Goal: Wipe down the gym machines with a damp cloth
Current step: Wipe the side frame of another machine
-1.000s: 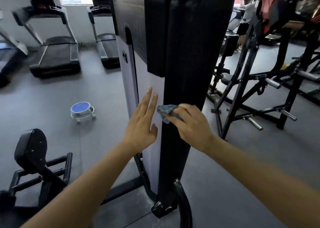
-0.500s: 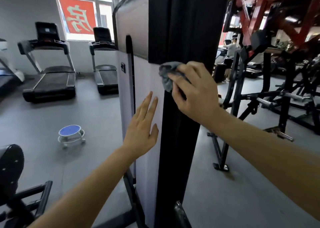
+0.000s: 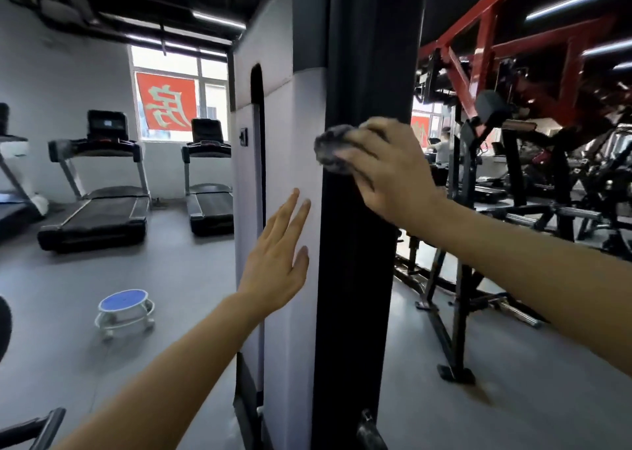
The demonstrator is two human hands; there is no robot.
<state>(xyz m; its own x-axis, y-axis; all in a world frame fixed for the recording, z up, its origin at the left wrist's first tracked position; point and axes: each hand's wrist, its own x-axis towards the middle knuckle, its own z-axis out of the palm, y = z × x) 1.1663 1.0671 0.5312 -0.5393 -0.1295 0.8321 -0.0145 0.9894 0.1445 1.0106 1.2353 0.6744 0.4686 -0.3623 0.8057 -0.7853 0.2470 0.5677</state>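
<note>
Clearly the wiping is under way, not finished: the cloth, a grey bunched wad, sits high on the front edge of the post, about where the black upright meets the panel. The right hand has its fingers curled over the cloth and presses it to the post. The left hand lies lower, fingers straight and slightly spread with nothing in them, flat against the panel or just off it; actual contact is hard to judge. I would say this one machine is partly done at best, since no wet streak or change in sheen shows which stretch of post or panel the cloth has covered. Everything else looks untouched as far as can be seen: the treadmills by the window, the stool on the floor, and the red rack to the right. Much is withheld. The cloth and the right fingertips are blurred by motion, so whether the cloth is damp cannot be told. Most of the wad is under the fingers. The top and foot of the post run out of frame, and the machine's far side is hidden.
</note>
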